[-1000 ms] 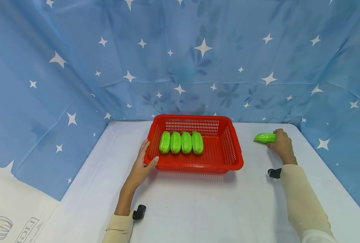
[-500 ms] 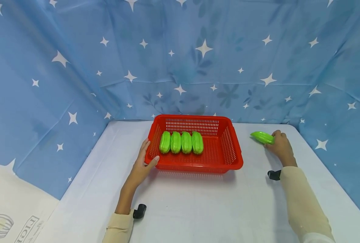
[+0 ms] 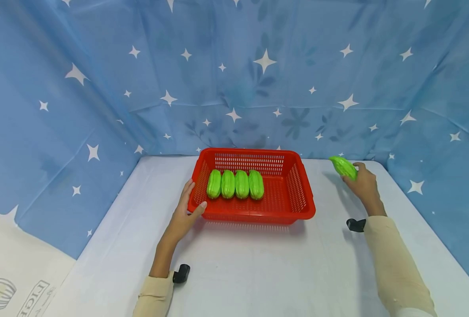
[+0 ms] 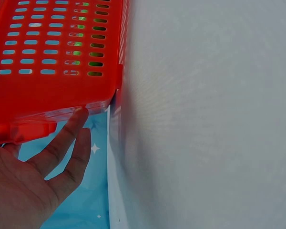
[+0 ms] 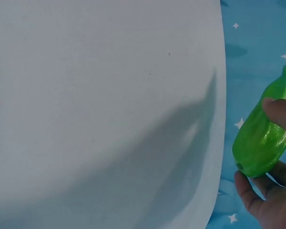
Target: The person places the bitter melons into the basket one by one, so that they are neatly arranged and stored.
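A glossy green bitter melon (image 3: 344,167) with a pointed tip is pinched between the thumb and fingers of my right hand (image 3: 364,182). In the head view it is raised at the table's back right, its shadow falling on the cloth; the right wrist view shows the thumb across the melon (image 5: 262,133) and fingers under its blunt end. My left hand (image 3: 182,216) rests at the front left corner of a red plastic basket (image 3: 250,215), fingers extended along the rim, thumb over the front edge. Several matching green melons (image 3: 241,184) lie side by side in the basket's left part.
A white cloth covers the table (image 3: 258,268). A blue curtain (image 3: 234,79) with white stars hangs right behind its back edge and along both sides. Bare red floor shows in the basket's right part. Black wrist cameras (image 3: 181,273) stick out from both sleeves.
My right hand has lifted the bitter melon off the table and turned it so its tip points up and back. The left hand and the basket have stayed in place.
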`<move>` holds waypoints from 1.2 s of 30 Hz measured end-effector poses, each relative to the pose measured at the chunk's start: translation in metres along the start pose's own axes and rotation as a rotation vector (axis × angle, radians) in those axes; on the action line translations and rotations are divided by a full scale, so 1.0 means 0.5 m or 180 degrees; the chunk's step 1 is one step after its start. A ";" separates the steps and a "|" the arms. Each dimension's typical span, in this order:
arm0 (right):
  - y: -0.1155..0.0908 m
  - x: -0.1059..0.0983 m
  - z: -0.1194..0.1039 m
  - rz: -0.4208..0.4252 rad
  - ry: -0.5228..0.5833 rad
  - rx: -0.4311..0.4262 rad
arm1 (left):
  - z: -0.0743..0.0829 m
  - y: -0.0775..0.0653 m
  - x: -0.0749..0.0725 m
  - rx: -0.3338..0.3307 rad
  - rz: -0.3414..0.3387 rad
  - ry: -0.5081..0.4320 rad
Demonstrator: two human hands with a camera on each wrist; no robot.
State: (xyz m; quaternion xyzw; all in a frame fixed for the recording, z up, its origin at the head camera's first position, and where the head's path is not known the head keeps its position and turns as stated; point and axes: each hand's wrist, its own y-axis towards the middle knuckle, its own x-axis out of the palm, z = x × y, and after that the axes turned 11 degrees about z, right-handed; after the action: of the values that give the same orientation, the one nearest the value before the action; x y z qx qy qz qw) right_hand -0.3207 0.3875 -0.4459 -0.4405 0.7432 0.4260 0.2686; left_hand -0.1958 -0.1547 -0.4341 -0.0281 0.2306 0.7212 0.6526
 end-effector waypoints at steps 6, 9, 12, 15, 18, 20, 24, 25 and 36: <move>0.003 -0.001 -0.019 0.0124 0.0062 -0.0130 | 0.019 -0.003 -0.004 0.0007 -0.0016 0.0012; 0.004 -0.007 -0.030 0.0124 0.0160 -0.0076 | 0.026 -0.006 -0.006 0.0012 -0.0032 0.0046; 0.007 -0.013 -0.044 0.0101 0.0260 -0.0006 | 0.025 -0.005 -0.006 0.0023 -0.0028 0.0033; 0.012 -0.018 -0.058 0.0054 0.0311 0.0057 | 0.022 -0.004 -0.005 0.0035 -0.0022 0.0007; 0.016 -0.023 -0.075 0.0010 0.0369 0.0100 | 0.021 -0.004 -0.005 0.0041 -0.0016 -0.0010; 0.019 -0.027 -0.086 -0.0002 0.0415 0.0119 | 0.021 -0.005 -0.004 0.0036 -0.0016 -0.0022; 0.024 -0.035 -0.108 0.0007 0.0610 0.0179 | 0.022 -0.004 -0.004 0.0034 -0.0023 -0.0027; 0.025 -0.037 -0.114 0.0007 0.0687 0.0200 | 0.022 -0.004 -0.003 0.0032 -0.0024 -0.0028; 0.025 -0.060 -0.206 -0.0383 0.1577 0.0333 | 0.024 -0.006 -0.003 0.0001 -0.0008 -0.0057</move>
State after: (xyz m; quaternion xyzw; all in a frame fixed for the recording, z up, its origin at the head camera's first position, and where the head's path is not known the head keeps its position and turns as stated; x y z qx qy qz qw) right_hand -0.3204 0.3137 -0.3669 -0.5603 0.7798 0.2492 0.1256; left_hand -0.1898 -0.1517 -0.4238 -0.0218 0.2248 0.7206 0.6556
